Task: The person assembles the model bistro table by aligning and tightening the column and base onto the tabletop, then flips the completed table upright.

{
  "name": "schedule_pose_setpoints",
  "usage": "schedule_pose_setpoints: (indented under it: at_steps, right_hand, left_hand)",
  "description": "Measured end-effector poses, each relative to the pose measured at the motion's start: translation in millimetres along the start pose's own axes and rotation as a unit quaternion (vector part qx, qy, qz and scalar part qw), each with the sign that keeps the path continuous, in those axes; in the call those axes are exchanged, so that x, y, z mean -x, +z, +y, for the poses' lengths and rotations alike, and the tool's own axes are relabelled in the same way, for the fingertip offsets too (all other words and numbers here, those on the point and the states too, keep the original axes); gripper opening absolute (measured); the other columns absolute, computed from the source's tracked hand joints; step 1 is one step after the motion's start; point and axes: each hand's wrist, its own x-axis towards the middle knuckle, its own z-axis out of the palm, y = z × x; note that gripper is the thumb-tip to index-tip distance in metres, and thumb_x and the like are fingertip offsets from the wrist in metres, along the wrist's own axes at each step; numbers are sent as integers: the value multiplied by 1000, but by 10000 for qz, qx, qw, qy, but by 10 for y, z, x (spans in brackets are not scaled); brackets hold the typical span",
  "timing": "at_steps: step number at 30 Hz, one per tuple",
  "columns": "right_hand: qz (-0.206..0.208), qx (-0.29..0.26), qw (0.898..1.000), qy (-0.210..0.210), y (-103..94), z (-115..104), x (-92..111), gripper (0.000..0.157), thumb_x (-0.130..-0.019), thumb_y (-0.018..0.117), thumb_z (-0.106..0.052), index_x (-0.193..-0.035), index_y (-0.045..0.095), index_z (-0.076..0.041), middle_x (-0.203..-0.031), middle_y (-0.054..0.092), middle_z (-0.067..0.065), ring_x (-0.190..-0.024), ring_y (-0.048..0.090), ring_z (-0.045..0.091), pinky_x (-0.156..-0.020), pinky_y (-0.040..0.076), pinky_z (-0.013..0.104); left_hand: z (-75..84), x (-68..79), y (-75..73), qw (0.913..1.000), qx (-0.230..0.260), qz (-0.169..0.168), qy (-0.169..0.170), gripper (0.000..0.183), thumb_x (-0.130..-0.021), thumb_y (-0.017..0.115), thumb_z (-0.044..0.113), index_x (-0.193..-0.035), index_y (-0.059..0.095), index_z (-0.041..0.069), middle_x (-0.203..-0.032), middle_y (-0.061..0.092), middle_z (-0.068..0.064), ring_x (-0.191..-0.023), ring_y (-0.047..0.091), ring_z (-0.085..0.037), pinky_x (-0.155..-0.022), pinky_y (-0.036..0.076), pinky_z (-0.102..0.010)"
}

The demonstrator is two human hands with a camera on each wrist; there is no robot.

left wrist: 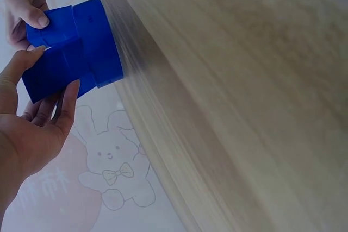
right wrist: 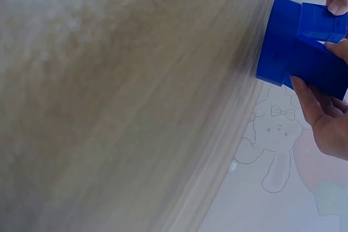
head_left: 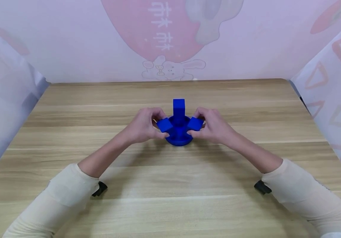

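A blue round base (head_left: 179, 142) with a raised rim sits on the wooden table, and square blue blocks stand up out of it. My left hand (head_left: 143, 127) pinches the left block (head_left: 165, 125) between thumb and fingers; this block leans outward. On the other side, my right hand (head_left: 213, 127) grips the right block (head_left: 195, 124) the same way. A third block (head_left: 179, 106) rises at the back of the base, with no hand on it. In the left wrist view, the blocks' lower ends meet the round base (left wrist: 100, 42).
The wooden table (head_left: 170, 205) runs back to a pale printed wall (head_left: 78, 43) with cartoon rabbits. White printed sheets (head_left: 337, 99) hang along the sides. A small black piece shows under each sleeve.
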Motion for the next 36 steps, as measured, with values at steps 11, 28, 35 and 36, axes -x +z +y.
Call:
schedule_pose_setpoints:
  at_steps: [11,28,35,36]
  right_hand:
    - [-52,70,9999,111,-20,-22,-1,34,-80,89,-15,-97,64,0,-86,70,10,-69,59,20,-61,52,31]
    - [-198,109,9992,338,-42,-43,-16,35,-82,89,-16,-101,63,-1,-91,71,11,-73,60,22,-63,54,31]
    - [-281,90,9991,307,-35,-31,-25,35,-82,88,-16,-100,62,-2,-93,71,11,-82,63,24,-69,56,31]
    - [-279,75,9993,235,-30,-23,-24,35,-83,88,-17,-100,62,-1,-94,71,11,-83,64,24,-68,56,31]
  left_hand:
    - [-10,-17,-4,10000,-44,-6,64,34,-70,92,0,-95,69,-3,-88,72,-11,-79,66,-21,-76,60,-31]
    - [-8,-17,-12,9999,-85,-50,87,35,-73,91,1,-99,68,-4,-92,72,-12,-85,68,-24,-85,61,-46]
    - [-20,32,-4,9996,-178,-114,163,39,-78,91,8,-106,68,-4,-99,72,-14,-92,68,-26,-90,59,-48]
    - [-22,42,-5,9996,-216,-117,169,41,-78,92,10,-109,68,-4,-102,72,-14,-95,68,-27,-91,59,-48]
